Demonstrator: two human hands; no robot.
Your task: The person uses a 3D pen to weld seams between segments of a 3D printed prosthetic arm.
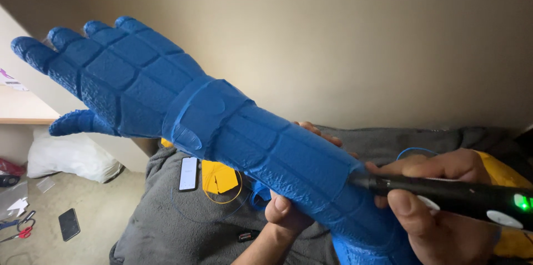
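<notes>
Fingers [286, 207] of the left hand [288, 215] gripped the blue armoured glove [222, 120] from beneath; the right hand [438, 209] held a black pen tool [449, 193] against its cuff. Below, a grey blanket [166, 215] carried a phone [189, 173]; scissors [19, 229] lay on the beige floor [100, 204].

1 head view, close above hands, looking forward-down toward beige wall [344, 37]; no 2nd view.

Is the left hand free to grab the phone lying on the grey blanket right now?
Probably not. The left hand is wrapped around the blue gauntlet, holding it up, and the gauntlet's forearm hangs over the phone. The right hand grips a black pen tool.
</notes>
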